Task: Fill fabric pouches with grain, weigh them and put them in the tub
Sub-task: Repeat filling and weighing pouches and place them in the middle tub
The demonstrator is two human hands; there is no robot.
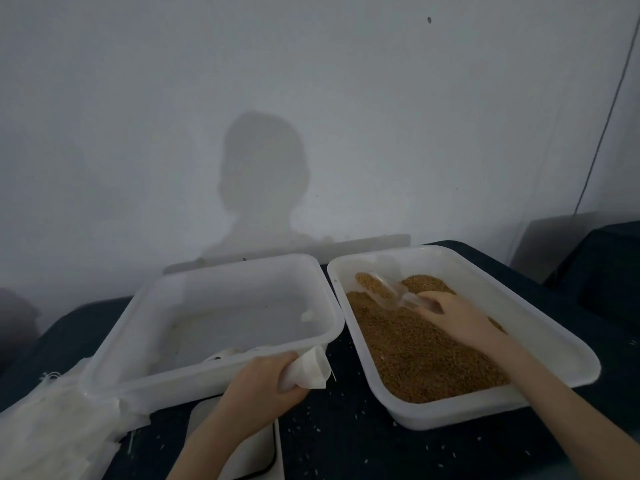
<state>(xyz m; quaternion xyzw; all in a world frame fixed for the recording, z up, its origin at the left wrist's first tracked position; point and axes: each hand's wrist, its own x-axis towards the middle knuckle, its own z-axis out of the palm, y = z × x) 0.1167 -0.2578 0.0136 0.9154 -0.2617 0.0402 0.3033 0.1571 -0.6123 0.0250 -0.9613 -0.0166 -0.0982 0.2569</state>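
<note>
With the right hand (pixel 457 317) gripping the heaped scoop (pixel 381 289) and the left hand (pixel 266 379) clutching the pouch (pixel 310 370) at 7 o'clock, grain (pixel 415 351) may spill crossing the gap.

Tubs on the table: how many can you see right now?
2. The left tub has no grain showing and stands above the left hand; the right tub holds grain. Others may sit outside the frame.

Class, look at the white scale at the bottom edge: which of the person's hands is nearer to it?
Left. The left hand, holding a fabric pouch, is directly above the scale. The right hand grips the scoop over in the grain tub.
</note>
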